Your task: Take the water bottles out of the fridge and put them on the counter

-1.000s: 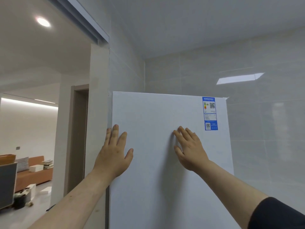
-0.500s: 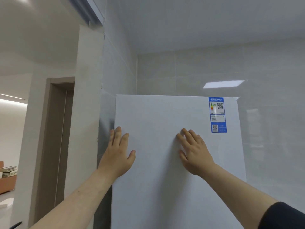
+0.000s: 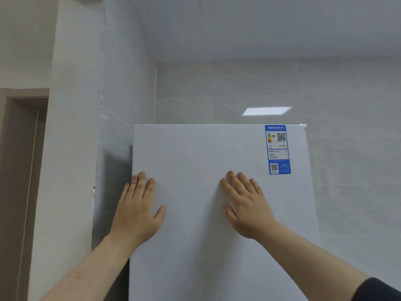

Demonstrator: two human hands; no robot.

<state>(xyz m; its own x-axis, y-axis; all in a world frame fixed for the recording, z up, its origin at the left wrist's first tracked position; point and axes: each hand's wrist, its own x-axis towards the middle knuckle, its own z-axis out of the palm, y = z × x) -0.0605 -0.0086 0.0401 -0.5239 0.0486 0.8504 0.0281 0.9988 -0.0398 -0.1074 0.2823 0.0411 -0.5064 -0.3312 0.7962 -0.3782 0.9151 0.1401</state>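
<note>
White fridge door (image 3: 201, 246) filled the middle of the head view, shut, with its top edge showing. At its left edge the left hand (image 3: 138, 210) lay flat on it, fingers straight and close together, thumb splayed toward the middle, holding nothing. Further right on the door face the right hand (image 3: 247, 207) lay flat too, fingers straight and slightly fanned, thumb out to the left, holding nothing. The hands were well apart, with bare door between them. Couldn't see the water bottles: the shut door hid the inside. A blue-and-white energy label (image 3: 277, 149) sat in the door's top right corner, just above and right of the right fingertips, not touching. A dark sleeve (image 3: 377, 290) showed on the right arm at the bottom right. A glossy grey tiled wall (image 3: 358, 181) stood behind and right of the fridge, with a rectangular light reflection (image 3: 266, 111) above the door. A brown door frame (image 3: 19, 170) stood at the far left.
</note>
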